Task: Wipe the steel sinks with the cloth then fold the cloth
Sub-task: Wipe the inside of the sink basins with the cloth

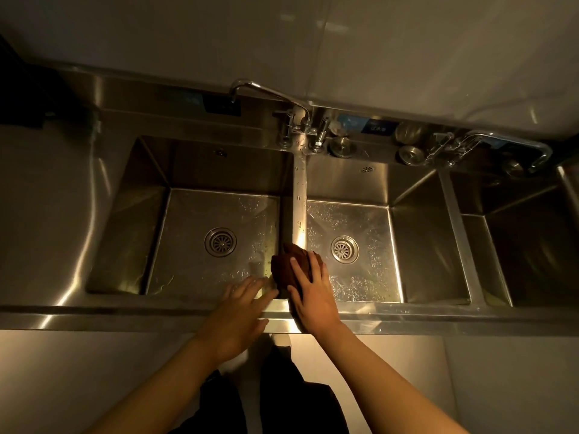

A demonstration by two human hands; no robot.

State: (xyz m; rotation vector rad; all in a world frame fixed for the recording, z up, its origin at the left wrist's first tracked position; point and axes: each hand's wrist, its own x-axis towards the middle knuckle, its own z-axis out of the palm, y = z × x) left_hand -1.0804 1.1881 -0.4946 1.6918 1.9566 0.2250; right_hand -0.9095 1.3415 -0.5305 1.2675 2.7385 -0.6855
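Cloth [289,264] bunched under right hand [313,296]

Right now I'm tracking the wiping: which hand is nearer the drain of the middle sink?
Right. The right hand presses the cloth on the divider just left of that drain. The left hand lies farther left, over the front rim of the left sink.

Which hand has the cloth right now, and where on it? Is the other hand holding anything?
The right hand presses flat on top of the bunched brown cloth over the divider between the sinks. The left hand holds nothing; its fingers lie straight by the rim.
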